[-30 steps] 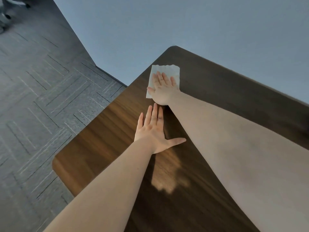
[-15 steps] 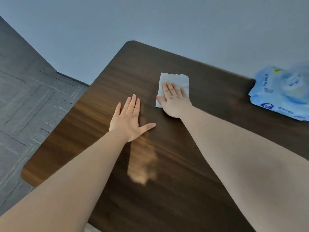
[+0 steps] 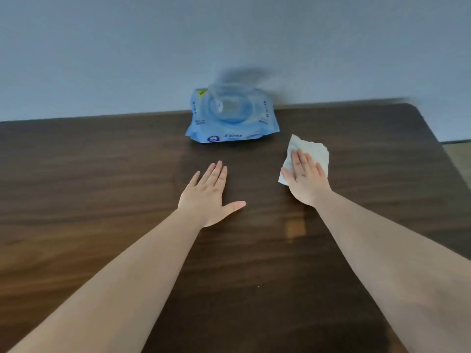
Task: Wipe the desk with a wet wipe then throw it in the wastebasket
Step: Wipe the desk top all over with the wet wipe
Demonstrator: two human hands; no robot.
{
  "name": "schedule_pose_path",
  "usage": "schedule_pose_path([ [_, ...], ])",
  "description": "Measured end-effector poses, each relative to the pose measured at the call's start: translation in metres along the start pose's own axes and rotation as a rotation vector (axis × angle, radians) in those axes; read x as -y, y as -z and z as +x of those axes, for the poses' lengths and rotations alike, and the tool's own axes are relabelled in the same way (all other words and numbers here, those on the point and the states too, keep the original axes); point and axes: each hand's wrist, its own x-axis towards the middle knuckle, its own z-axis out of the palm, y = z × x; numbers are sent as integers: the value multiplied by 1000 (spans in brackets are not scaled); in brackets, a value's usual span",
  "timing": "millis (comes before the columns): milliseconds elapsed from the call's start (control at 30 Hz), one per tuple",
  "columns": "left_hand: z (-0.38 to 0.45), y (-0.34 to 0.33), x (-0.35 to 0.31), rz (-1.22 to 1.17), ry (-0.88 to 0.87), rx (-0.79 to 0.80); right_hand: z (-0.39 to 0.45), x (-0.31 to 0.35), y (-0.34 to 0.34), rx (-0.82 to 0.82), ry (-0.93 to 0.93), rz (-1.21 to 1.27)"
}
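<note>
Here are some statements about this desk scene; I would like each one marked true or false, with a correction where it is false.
1. The right hand presses flat on the white wipe. True.
2. The left hand holds a second wipe. False: it lies flat and bare on the desk.
3. The blue wipes pack sits at the far edge of the desk, near the wall. True.
4. The wastebasket stands beside the pack. False: no wastebasket is in view.
5. The wipe touches the pack. False: bare desk shows between them.
</note>
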Motion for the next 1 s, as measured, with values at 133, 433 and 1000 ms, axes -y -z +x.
schedule_pose_path([
  [133,45,1,-84,68,-160,21,-1,-97,7,-33,-161,82],
  [433,100,-8,-192,169,-213,112,-8,-261,26,-27,-383,149],
  [1000,88,-4,-196,80,-113,102,7,-203,25,15,-181,91],
])
